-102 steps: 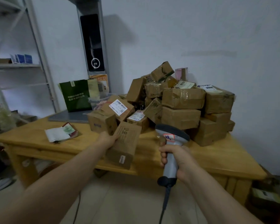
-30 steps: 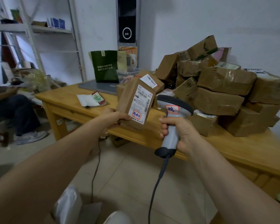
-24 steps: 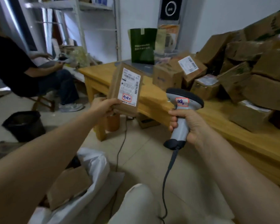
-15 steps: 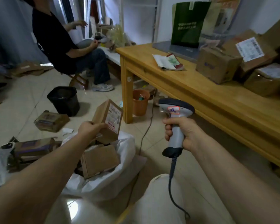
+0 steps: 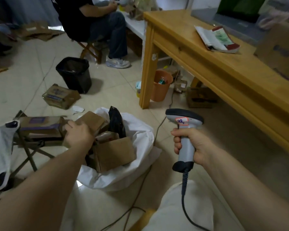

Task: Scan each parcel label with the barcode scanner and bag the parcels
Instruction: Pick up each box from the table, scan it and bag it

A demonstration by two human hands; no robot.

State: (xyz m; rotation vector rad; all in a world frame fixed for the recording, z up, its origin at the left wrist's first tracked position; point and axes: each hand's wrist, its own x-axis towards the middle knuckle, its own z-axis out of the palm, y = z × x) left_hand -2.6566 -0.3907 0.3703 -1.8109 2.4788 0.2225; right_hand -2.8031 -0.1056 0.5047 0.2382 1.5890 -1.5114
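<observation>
Brown cardboard parcel [image 5: 92, 120] in mouth of white plastic bag [image 5: 140, 135], gripped by left hand [image 5: 78, 135]; right hand [image 5: 195, 147] grips grey barcode scanner [image 5: 183, 117].

Lower right, the barcode scanner [image 5: 184, 117] in my right hand [image 5: 196, 146] is smooth grey plastic with a darker matt head and a paper sticker. Centre left, the parcel [image 5: 92, 120] my left hand [image 5: 78, 135] grips is matt brown cardboard, like the box [image 5: 115, 154] beside it. Both sit in the bag [image 5: 140, 135], which is thin, crinkled white plastic with a faint sheen. A black mailer [image 5: 116, 124] there looks glossy. Upper right, the counter [image 5: 223, 72] is varnished yellow wood. The floor [image 5: 32, 75] is pale glossy tile.
</observation>
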